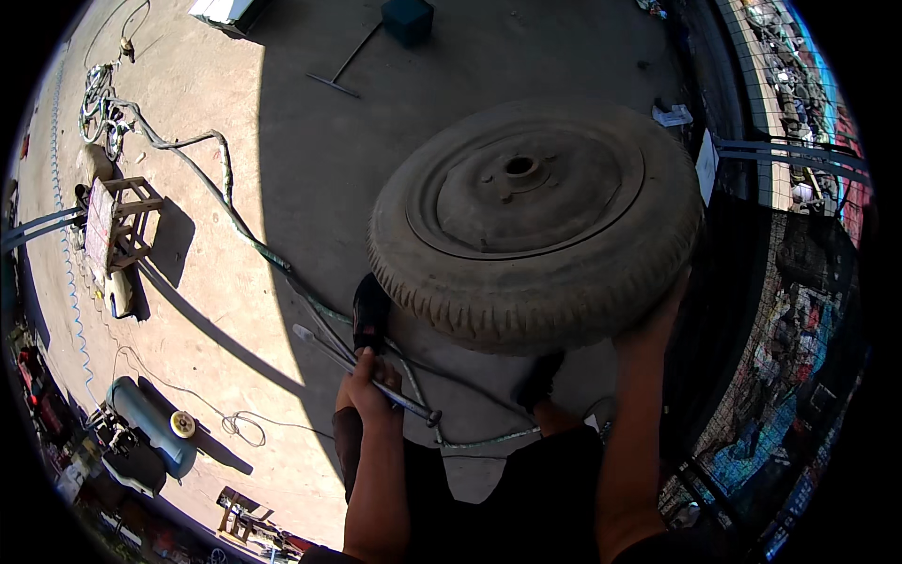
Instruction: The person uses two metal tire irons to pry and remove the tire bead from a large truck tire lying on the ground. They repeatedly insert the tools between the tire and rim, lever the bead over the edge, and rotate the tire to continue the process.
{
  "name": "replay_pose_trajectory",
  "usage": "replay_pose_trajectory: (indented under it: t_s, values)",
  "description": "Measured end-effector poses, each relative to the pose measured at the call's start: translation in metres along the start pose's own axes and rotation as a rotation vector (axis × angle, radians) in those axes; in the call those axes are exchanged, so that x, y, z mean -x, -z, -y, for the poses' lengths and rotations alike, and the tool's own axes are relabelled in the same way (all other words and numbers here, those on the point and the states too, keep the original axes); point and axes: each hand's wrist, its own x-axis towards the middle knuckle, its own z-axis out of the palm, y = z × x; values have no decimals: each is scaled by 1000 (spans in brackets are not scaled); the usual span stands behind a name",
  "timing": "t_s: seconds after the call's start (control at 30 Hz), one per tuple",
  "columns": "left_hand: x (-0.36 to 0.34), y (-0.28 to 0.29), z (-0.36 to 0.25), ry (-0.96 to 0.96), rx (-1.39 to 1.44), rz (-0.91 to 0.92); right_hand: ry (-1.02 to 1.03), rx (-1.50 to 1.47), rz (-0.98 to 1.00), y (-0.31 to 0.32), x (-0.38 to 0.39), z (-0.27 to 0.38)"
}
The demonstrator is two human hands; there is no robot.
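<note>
A large dusty wheel (540, 320), a treaded tyre on a steel rim with a round hub hole, fills the middle right, tilted in front of me. My right hand (650, 324) holds its near right edge from below; the fingers are hidden by the tyre. Closed around a metal bar (409, 402) is my left hand (368, 381), left of the wheel and apart from it. The bar slants from upper left to lower right and ends in a thick knob. My two feet show beneath and beside the tyre.
Hoses (240, 221) snake across the floor and pass by my feet. At left stand a small wooden stool (127, 221) and a blue-grey compressor tank (150, 423). A T-shaped bar (343, 70) leans by a dark box (408, 21) ahead. Mesh fencing (752, 395) borders the right.
</note>
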Motion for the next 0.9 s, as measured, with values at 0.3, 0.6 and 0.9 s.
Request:
replay_pose_trajectory:
  t_s: [0.3, 0.6, 0.9]
  values:
    - [0, -22, 39, 25, -151, 53, -163, -127, -312, 230, -23, -112]
    - [7, -52, 122, 27, -420, 19, -531, -443, -351, 363, -105, -241]
    - [7, -75, 179, -2, -698, -4, -525, -325, -345, 404, -159, -248]
